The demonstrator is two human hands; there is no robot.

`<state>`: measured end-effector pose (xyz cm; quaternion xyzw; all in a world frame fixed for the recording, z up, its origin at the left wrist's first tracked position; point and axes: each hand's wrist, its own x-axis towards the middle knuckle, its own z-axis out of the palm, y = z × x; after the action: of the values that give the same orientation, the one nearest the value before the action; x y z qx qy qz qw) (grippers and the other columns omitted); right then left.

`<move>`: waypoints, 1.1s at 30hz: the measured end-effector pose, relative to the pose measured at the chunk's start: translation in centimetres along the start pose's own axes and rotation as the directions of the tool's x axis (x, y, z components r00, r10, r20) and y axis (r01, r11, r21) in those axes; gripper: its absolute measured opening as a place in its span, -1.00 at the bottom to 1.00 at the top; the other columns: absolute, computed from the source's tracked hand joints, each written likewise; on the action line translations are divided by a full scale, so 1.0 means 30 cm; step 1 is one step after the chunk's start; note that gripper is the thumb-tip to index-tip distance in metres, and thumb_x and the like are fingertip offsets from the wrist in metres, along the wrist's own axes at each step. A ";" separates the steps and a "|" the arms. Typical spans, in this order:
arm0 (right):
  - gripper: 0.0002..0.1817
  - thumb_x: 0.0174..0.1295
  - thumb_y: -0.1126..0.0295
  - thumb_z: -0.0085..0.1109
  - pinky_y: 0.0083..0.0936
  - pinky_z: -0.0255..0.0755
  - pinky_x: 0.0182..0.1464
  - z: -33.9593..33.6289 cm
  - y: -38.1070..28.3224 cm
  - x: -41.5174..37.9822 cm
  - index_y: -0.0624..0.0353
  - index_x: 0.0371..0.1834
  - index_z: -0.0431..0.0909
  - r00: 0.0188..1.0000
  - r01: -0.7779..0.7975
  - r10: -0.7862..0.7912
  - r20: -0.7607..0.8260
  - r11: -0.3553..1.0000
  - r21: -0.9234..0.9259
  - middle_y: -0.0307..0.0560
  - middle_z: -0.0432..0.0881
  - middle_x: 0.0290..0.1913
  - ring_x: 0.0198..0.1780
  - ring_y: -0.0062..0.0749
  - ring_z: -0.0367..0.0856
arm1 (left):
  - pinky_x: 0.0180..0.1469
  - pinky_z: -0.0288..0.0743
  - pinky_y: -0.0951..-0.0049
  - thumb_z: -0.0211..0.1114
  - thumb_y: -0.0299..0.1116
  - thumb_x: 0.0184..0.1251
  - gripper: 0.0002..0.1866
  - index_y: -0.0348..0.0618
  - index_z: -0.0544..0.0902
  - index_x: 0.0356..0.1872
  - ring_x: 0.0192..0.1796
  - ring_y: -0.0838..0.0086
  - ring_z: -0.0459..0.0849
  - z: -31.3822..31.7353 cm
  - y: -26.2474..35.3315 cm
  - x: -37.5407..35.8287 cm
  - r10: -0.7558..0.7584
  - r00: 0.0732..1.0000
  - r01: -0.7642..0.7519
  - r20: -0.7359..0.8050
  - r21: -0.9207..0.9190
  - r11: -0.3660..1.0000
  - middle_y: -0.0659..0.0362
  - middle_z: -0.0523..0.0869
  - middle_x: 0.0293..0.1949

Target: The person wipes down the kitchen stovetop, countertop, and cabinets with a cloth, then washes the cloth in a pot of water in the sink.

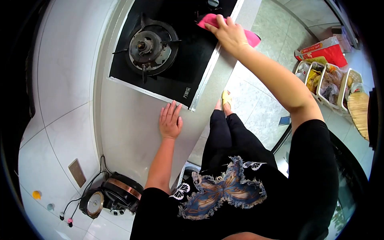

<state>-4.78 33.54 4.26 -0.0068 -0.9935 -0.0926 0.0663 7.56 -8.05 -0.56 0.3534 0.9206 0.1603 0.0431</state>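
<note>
My right hand (232, 35) presses a pink cloth (252, 39) down near the front edge of a black glass gas stove (192, 60). Part of the cloth sticks out past the stove's edge over the grey counter. Flat on the counter (136, 116), beside the stove's silver-taped edge, lies my left hand (171, 122), its fingers stretched out and holding nothing. A round burner (146, 47) with dark metal pan supports sits in the stove to the left of the cloth. Higher up, a control knob (213, 3) is partly cut off by the frame.
A black appliance with a copper-coloured band (122, 190) stands at the lower left with cords by a wall socket (77, 173). White baskets of bagged food (326, 90), a red package (334, 54) and a straw-coloured woven item (359, 114) are at the right.
</note>
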 end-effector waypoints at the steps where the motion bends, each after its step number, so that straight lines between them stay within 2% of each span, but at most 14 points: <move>1: -0.45 0.33 0.38 0.19 -0.37 0.66 -0.09 -0.012 0.022 -0.025 -0.39 0.38 0.60 0.997 -0.005 0.005 0.073 1.000 0.006 -0.11 0.48 0.17 0.09 -0.17 0.61 | 0.61 0.19 0.08 0.20 -0.27 0.36 -0.39 0.26 0.53 0.48 0.54 0.31 0.43 -0.002 0.001 0.001 -0.001 1.000 0.001 0.009 0.005 1.000 0.28 0.47 0.55; 3: -0.42 0.30 0.43 0.20 -0.30 0.68 -0.01 -0.069 0.070 -0.055 -0.48 0.35 0.62 0.977 -0.040 0.023 0.213 0.997 0.073 -0.13 0.49 0.16 0.10 -0.14 0.63 | 0.61 0.19 0.08 0.20 -0.27 0.36 -0.39 0.26 0.53 0.48 0.54 0.32 0.43 -0.005 -0.003 -0.001 0.000 1.000 0.000 0.017 0.008 1.000 0.28 0.47 0.55; 7: -0.43 0.33 0.46 0.15 -0.18 0.66 0.03 -0.043 0.151 -0.014 -0.52 0.34 0.62 0.978 -0.209 0.206 0.042 0.941 0.265 -0.10 0.58 0.05 0.06 -0.09 0.69 | 0.63 0.15 0.03 0.22 -0.30 0.34 -0.38 0.19 0.53 0.48 0.56 0.25 0.39 0.001 0.000 -0.005 -0.001 1.000 0.002 0.022 -0.024 1.000 0.23 0.44 0.56; 11: -0.48 0.35 0.39 0.17 -0.15 0.64 0.04 -0.060 0.114 0.101 -0.50 0.33 0.62 0.933 -0.358 0.346 0.099 0.861 0.362 -0.07 0.58 0.08 0.03 -0.04 0.73 | 0.61 0.20 0.08 0.19 -0.27 0.36 -0.40 0.25 0.54 0.48 0.53 0.31 0.43 0.006 -0.001 -0.007 -0.007 1.000 0.007 0.008 0.010 1.000 0.27 0.48 0.54; 19: -0.52 0.38 0.35 0.14 -0.15 0.63 0.16 -0.007 0.185 0.008 -0.61 0.23 0.71 0.893 -0.373 0.198 0.404 0.828 0.419 -0.08 0.61 0.16 0.12 -0.01 0.73 | 0.62 0.16 0.01 0.21 -0.30 0.33 -0.39 0.17 0.55 0.46 0.55 0.24 0.40 0.006 0.002 -0.005 0.005 1.000 -0.005 0.008 -0.026 1.000 0.22 0.45 0.55; 22: -0.45 0.32 0.38 0.20 -0.19 0.63 0.14 -0.019 0.294 0.055 -0.57 0.32 0.64 0.906 -0.420 0.338 0.255 0.797 0.434 -0.16 0.60 0.13 0.15 -0.11 0.70 | 0.62 0.16 0.00 0.20 -0.29 0.34 -0.40 0.17 0.55 0.46 0.55 0.24 0.39 -0.001 0.011 -0.010 -0.003 1.000 0.004 0.022 -0.018 1.000 0.22 0.45 0.55; 24: -0.69 0.50 0.09 0.15 -0.08 0.56 0.16 -0.257 0.237 0.198 -0.25 0.20 0.73 0.688 -0.681 0.638 0.345 0.403 0.612 0.16 0.75 0.08 0.09 0.04 0.71 | 0.62 0.16 0.00 0.19 -0.29 0.35 -0.40 0.17 0.55 0.46 0.56 0.24 0.39 0.001 0.009 -0.006 -0.009 1.000 0.010 0.023 -0.011 1.000 0.22 0.45 0.55; 25: -0.72 0.51 0.21 0.11 -0.18 0.57 0.12 -0.171 0.237 0.189 -0.12 0.13 0.75 0.889 -0.350 0.454 -0.060 0.759 0.549 0.09 0.81 -0.01 0.08 -0.10 0.76 | 0.62 0.16 0.01 0.19 -0.28 0.35 -0.40 0.17 0.55 0.46 0.56 0.24 0.39 0.003 0.006 -0.006 -0.004 1.000 0.005 0.016 -0.010 1.000 0.22 0.45 0.55; 26: -0.72 0.51 0.21 0.11 -0.18 0.57 0.12 -0.110 0.242 0.224 -0.12 0.13 0.75 0.890 -0.349 0.452 -0.060 0.759 0.550 0.09 0.81 -0.01 0.08 -0.10 0.76 | 0.62 0.16 0.01 0.19 -0.28 0.36 -0.41 0.18 0.55 0.46 0.56 0.24 0.39 0.003 0.004 -0.010 0.000 1.000 0.000 0.011 -0.010 1.000 0.22 0.45 0.55; 27: -0.74 0.49 0.28 0.11 -0.25 0.57 0.10 -0.056 0.253 0.273 -0.02 0.08 0.75 0.807 -0.408 0.539 0.240 0.216 0.887 0.02 0.83 -0.05 0.08 -0.19 0.77 | 0.62 0.16 0.01 0.19 -0.28 0.36 -0.41 0.18 0.55 0.46 0.56 0.24 0.39 0.002 0.005 -0.011 -0.001 1.000 0.001 0.010 -0.010 1.000 0.22 0.45 0.55; 28: -0.76 0.47 0.35 0.12 -0.32 0.57 0.08 0.000 0.262 0.311 0.08 0.04 0.75 0.738 -0.361 0.415 0.532 -0.423 0.831 -0.05 0.84 -0.08 0.08 -0.29 0.78 | 0.62 0.16 0.02 0.19 -0.27 0.36 -0.41 0.18 0.55 0.46 0.56 0.25 0.39 -0.001 0.006 -0.011 0.001 1.000 -0.001 0.005 -0.007 1.000 0.22 0.46 0.55; 29: -0.80 0.42 0.42 0.14 -0.38 0.57 0.07 0.026 0.253 0.320 0.21 -0.07 0.73 0.777 -0.266 0.413 0.475 -0.467 0.843 -0.11 0.84 -0.06 0.02 -0.38 0.78 | 0.63 0.15 0.03 0.19 -0.27 0.36 -0.41 0.18 0.55 0.46 0.56 0.25 0.39 -0.004 0.007 -0.009 0.004 1.000 -0.004 0.001 -0.004 1.000 0.22 0.46 0.55; 32: -0.84 0.38 0.48 0.16 -0.41 0.58 0.09 0.078 0.279 0.258 0.21 -0.12 0.74 0.830 -0.244 0.376 0.411 -0.419 0.875 -0.09 0.84 -0.07 -0.01 -0.39 0.78 | 0.62 0.16 0.04 0.18 -0.27 0.36 -0.41 0.18 0.55 0.46 0.55 0.26 0.39 -0.011 0.009 -0.008 0.007 1.000 -0.007 0.017 0.007 1.000 0.23 0.46 0.55; 33: -0.83 0.36 0.41 0.24 -0.43 0.59 0.06 0.101 0.306 0.231 0.14 -0.08 0.77 0.806 -0.355 0.437 0.399 -0.181 0.917 -0.06 0.84 -0.07 -0.02 -0.40 0.79 | 0.62 0.16 0.04 0.18 -0.27 0.36 -0.41 0.18 0.55 0.46 0.55 0.26 0.39 -0.012 0.011 -0.006 0.009 1.000 -0.009 0.017 0.006 1.000 0.23 0.46 0.55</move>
<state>-11.81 43.14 3.92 -0.2627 -0.6961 0.6599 0.1047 7.85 -8.03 -0.12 0.3588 0.9192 0.1548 0.0494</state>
